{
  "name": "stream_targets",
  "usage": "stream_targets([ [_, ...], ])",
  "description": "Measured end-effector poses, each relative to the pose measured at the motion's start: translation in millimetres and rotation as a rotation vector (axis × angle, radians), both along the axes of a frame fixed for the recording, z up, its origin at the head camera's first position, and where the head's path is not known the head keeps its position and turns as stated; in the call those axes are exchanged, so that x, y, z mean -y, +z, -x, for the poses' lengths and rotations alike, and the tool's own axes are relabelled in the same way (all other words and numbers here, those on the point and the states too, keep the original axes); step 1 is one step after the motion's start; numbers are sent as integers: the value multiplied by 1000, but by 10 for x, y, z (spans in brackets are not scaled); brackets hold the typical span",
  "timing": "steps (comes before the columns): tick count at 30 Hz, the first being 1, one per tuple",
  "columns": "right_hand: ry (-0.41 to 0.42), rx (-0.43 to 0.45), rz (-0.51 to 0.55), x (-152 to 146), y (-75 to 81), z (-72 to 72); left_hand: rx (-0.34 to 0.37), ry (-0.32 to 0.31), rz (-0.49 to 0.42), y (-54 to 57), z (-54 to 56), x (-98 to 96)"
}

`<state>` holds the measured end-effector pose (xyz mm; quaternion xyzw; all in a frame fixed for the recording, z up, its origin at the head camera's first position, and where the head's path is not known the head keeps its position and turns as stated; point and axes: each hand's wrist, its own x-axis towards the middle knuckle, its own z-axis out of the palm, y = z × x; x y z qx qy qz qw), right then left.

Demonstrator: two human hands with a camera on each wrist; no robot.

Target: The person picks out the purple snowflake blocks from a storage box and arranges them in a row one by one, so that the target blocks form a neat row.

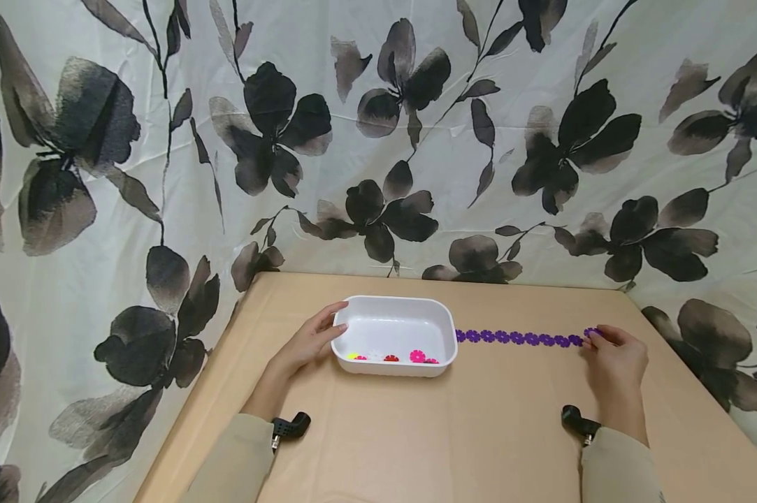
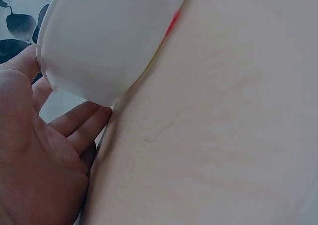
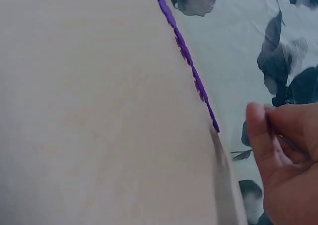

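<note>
My left hand [image 1: 309, 340] grips the left end of a white rectangular tray [image 1: 393, 321], with the thumb at its rim. In the left wrist view, fingertips [image 2: 102, 116] show right at the tray's lower corner. Several small flower-shaped pieces, pink [image 1: 418, 356], red [image 1: 391, 358] and yellow [image 1: 354, 356], lie along the tray's near side. To the right, a row of purple flower pieces [image 1: 516, 338] runs across the table from the tray's side. At its far right end, my right hand [image 1: 618, 356] pinches a purple flower piece [image 1: 591, 332] between thumb and fingers; the right wrist view hides that piece.
The tan table [image 1: 453, 433] stretches in front of both hands. Behind it hangs a pale curtain [image 1: 466, 161] with dark flower prints, reaching round the left and right sides. A black wrist camera [image 1: 292, 425] sits on the left wrist, another camera [image 1: 579, 422] on the right.
</note>
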<state>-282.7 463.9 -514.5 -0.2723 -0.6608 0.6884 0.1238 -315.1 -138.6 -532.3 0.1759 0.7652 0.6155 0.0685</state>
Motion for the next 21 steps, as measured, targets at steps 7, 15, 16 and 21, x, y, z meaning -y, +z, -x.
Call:
stream_targets([
  [7,-44,51,-41,-129,-158,14,7,2,12,12,-4,-8],
  [15,-41,62,-99,-172,-231,75,12,7,12,36,-15,-8],
  [16,-40,65,-104,-170,-230,78,13,7,11,37,-17,-7],
  [21,-26,67,-151,-160,-241,91,13,6,-1,22,-13,-3],
])
